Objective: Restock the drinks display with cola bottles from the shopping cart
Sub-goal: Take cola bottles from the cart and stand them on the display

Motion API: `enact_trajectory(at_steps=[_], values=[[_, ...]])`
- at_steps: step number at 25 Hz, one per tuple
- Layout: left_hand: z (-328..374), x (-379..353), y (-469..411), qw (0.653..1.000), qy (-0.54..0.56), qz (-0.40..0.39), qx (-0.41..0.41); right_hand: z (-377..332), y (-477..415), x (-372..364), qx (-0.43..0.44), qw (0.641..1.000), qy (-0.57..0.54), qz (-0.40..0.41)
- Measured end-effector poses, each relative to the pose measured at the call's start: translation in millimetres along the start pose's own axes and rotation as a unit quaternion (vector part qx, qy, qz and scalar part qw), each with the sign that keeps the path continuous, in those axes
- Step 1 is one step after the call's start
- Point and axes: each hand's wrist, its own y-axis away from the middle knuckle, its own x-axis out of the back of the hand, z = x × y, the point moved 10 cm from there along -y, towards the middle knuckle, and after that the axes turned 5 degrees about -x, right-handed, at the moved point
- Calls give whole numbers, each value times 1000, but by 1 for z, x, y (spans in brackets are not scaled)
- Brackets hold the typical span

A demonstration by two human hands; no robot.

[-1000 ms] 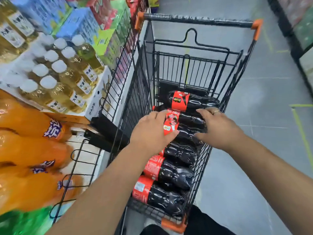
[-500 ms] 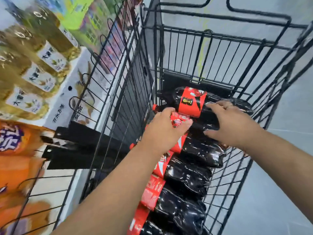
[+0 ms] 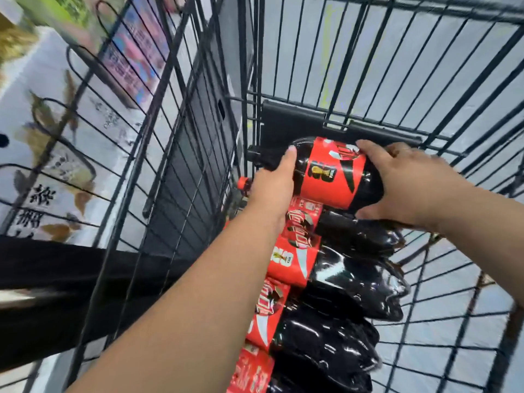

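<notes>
A big cola bottle (image 3: 330, 173) with a red label lies across the far end of the black wire shopping cart (image 3: 397, 80). My left hand (image 3: 273, 185) grips its neck end, thumb over the dark shoulder. My right hand (image 3: 408, 182) wraps its fat end from the right, fingers over the top and thumb underneath. Below it, several more cola bottles (image 3: 348, 282) lie side by side in a row along the cart floor, red labels to the left. One red cap (image 3: 243, 183) pokes out beside my left hand.
The cart's left wire wall (image 3: 170, 137) stands close to a display of white cartons (image 3: 51, 154) with printed text. A black shelf edge (image 3: 56, 259) runs across the lower left. Grey floor shows through the cart's mesh on the right.
The view has dropped closer into the cart. Both hands moved from the second bottle in the row to the far bottle and now hold it at each end.
</notes>
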Motion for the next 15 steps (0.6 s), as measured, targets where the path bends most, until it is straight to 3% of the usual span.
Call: enact_trajectory(at_steps=[9, 12, 15], values=[[-17, -31, -10, 972, 202, -48, 113, -2, -8, -6, -6, 998, 23, 52], [-6, -26, 9, 967, 224, -49, 114, -4, -7, -3, -4, 997, 20, 80], [14, -21, 27, 962, 260, -54, 63, -1, -1, 2, -8, 996, -16, 90]])
